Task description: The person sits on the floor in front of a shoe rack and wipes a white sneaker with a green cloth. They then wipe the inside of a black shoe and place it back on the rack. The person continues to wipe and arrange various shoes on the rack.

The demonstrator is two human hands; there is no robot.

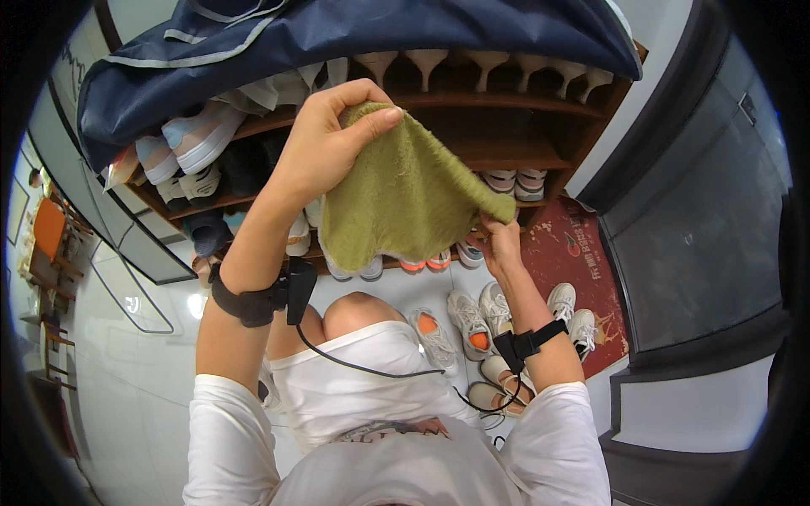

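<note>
A fuzzy green cloth [398,196] hangs spread between my two hands, in front of a wooden shoe rack [500,142]. My left hand [335,136] pinches its upper left corner between thumb and fingers. At the lower right, my right hand [500,243] grips another corner, which is bunched and folded over. The cloth hides part of the rack's middle shelves. Behind it, a pair of pale sneakers [530,183] stands on a right-hand shelf, and light high heels [487,66] line the top one.
A dark blue cover [380,28] drapes over the rack's top. Sneakers [205,136] crowd the left shelves. Loose shoes [468,322] stand on the white tiled floor [145,392] by my knees. A red doormat [573,272] lies before a dark door [702,209] at right.
</note>
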